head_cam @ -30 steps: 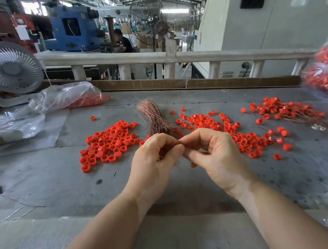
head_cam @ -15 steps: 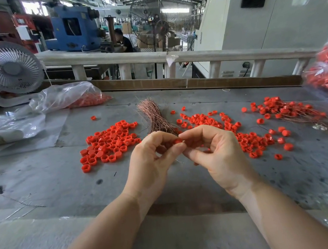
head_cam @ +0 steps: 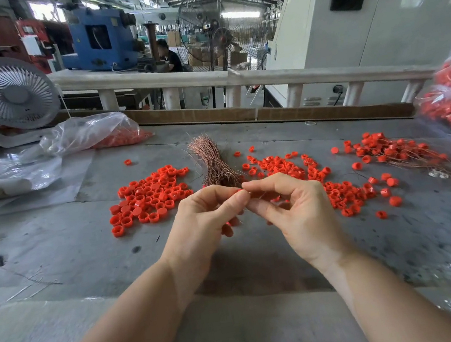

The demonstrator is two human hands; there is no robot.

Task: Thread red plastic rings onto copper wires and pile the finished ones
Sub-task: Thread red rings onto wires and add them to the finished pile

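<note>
Red ring between fingertips of both hands, above table.

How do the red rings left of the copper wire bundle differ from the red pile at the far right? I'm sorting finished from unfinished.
The left ring pile is loose rings alone, with no wire among them; the far-right pile has thin copper strands running through and trailing out of it. The left pile is packed close; the far-right pile is more strung out. Both lie on the grey table, and both are the same red.
</note>
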